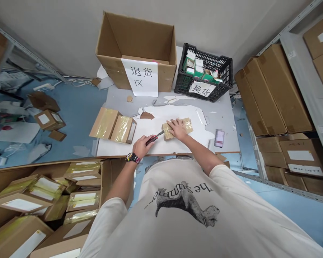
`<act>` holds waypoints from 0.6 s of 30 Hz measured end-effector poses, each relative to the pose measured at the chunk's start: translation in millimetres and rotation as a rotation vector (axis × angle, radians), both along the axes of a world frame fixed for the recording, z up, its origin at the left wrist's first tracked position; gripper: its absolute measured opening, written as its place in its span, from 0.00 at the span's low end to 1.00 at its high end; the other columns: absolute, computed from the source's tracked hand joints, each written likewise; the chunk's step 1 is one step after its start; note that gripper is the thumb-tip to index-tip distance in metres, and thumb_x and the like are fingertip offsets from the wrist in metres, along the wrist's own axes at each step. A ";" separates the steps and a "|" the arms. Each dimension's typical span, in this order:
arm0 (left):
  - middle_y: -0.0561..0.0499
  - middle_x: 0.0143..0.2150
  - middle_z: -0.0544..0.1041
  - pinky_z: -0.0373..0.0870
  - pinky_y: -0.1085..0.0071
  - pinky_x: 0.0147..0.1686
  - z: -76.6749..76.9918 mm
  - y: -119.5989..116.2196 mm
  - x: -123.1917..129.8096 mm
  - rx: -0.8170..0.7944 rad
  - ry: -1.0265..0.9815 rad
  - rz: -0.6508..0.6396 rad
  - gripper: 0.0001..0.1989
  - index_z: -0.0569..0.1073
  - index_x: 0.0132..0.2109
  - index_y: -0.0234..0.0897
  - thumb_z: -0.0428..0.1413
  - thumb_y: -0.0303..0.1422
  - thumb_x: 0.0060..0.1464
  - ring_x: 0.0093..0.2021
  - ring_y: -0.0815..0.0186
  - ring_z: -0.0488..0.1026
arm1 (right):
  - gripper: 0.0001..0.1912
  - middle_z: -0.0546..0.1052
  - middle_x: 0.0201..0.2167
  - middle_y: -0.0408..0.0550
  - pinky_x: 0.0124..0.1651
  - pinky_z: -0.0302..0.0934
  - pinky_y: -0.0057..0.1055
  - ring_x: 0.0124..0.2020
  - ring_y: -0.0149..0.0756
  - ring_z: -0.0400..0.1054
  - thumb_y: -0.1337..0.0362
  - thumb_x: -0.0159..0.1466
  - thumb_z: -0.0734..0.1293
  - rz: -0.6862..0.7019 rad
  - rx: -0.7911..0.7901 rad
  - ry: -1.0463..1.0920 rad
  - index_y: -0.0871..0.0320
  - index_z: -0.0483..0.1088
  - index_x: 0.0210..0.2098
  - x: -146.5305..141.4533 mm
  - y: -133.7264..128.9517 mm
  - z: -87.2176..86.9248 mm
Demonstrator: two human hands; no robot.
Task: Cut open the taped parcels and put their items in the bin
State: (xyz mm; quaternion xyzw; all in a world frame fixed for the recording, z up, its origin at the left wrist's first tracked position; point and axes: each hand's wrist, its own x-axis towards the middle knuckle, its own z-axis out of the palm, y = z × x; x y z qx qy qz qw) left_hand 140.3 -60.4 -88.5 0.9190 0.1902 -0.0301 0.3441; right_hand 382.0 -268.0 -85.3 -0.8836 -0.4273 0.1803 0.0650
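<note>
My left hand (141, 146), with a watch at the wrist, is closed round a black and red utility knife (152, 139). The knife's blade points right and reaches the left end of a small taped cardboard box (188, 125). Across the top of that box lies my right hand (178, 129), holding it against the table, fingers somewhat spread. Its palm and fingers hide the middle of the box. Left of the knife stand two more taped boxes, a larger one (104, 123) and a smaller one (121, 129), side by side.
On the table (174, 148), a big open carton (110, 71) with a paper sign and a black crate (220, 70) of small boxes stand behind. A blurred-out pinkish item (219, 138) lies right. Lower left, a large carton (111, 172) holds several parcels. Shelves with cartons (280, 86) stand right.
</note>
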 end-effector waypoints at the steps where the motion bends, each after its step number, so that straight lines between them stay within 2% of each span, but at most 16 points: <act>1: 0.41 0.54 0.84 0.77 0.63 0.57 1.4 0.5 0.2 0.005 0.011 -0.005 0.29 0.81 0.77 0.43 0.58 0.47 0.77 0.57 0.51 0.82 | 0.37 0.66 0.86 0.62 0.84 0.44 0.77 0.86 0.73 0.51 0.52 0.83 0.65 0.017 -0.016 -0.008 0.48 0.61 0.88 1.1 1.2 -1.4; 5: 0.41 0.55 0.84 0.78 0.63 0.57 4.7 0.6 2.0 0.022 0.037 -0.043 0.29 0.80 0.78 0.44 0.58 0.46 0.77 0.58 0.51 0.83 | 0.37 0.65 0.86 0.64 0.84 0.40 0.82 0.86 0.74 0.51 0.54 0.84 0.62 0.076 -0.034 -0.049 0.50 0.58 0.89 0.2 2.4 -8.5; 11: 0.42 0.57 0.84 0.77 0.62 0.54 9.7 -1.6 12.5 0.104 0.107 -0.088 0.29 0.80 0.79 0.49 0.58 0.46 0.78 0.60 0.50 0.82 | 0.34 0.62 0.88 0.62 0.87 0.36 0.79 0.88 0.72 0.50 0.56 0.86 0.55 0.101 -0.055 -0.041 0.52 0.60 0.89 -2.7 -1.5 -10.1; 18: 0.40 0.60 0.83 0.75 0.61 0.49 17.2 -4.0 27.2 0.192 0.192 -0.132 0.29 0.78 0.80 0.51 0.57 0.47 0.79 0.57 0.48 0.83 | 0.34 0.66 0.86 0.59 0.88 0.34 0.78 0.87 0.70 0.54 0.57 0.86 0.57 0.092 -0.018 -0.044 0.50 0.62 0.88 -1.2 -2.5 -9.9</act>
